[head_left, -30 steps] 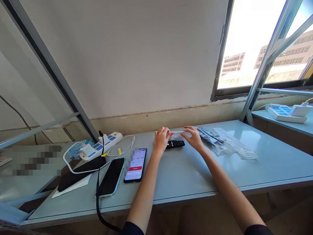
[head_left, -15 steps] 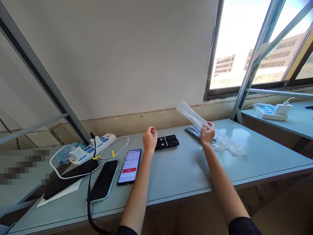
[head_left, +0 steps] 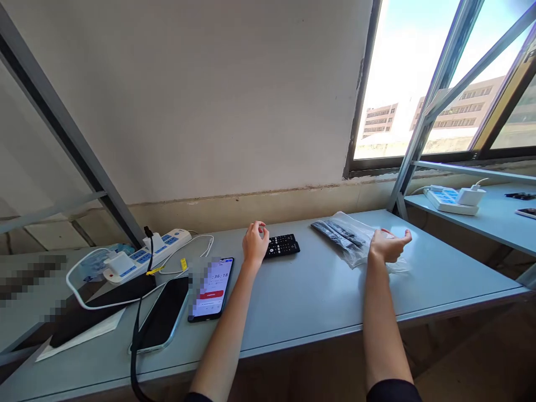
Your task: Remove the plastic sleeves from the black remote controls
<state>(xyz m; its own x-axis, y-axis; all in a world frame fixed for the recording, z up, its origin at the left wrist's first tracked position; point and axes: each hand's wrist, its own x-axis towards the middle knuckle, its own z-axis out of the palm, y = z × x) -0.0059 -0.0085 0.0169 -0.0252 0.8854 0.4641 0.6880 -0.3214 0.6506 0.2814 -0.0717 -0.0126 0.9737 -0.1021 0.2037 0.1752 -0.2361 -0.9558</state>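
My left hand [head_left: 255,243] is curled with fingertips together, just left of the black remotes [head_left: 283,245] lying on the table; whether anything small is between its fingers does not show. Over the right part of the table, my right hand [head_left: 389,245] has its fingers parted and nothing in them. Clear plastic bags [head_left: 357,258] lie beside and under that hand, with dark wrapped items [head_left: 337,233] among them.
A phone showing a timer [head_left: 213,287], a dark-screened phone [head_left: 165,312], a black pouch [head_left: 100,307] and a power strip [head_left: 146,254] with cables occupy the left. Metal frame posts [head_left: 412,151] rise at both sides. Another power strip [head_left: 452,201] sits on the right-hand table.
My right hand has moved right and opened, letting go of the clear plastic sleeve, which is now down among the bags. My left hand stays curled by the remotes. The view has shifted slightly.
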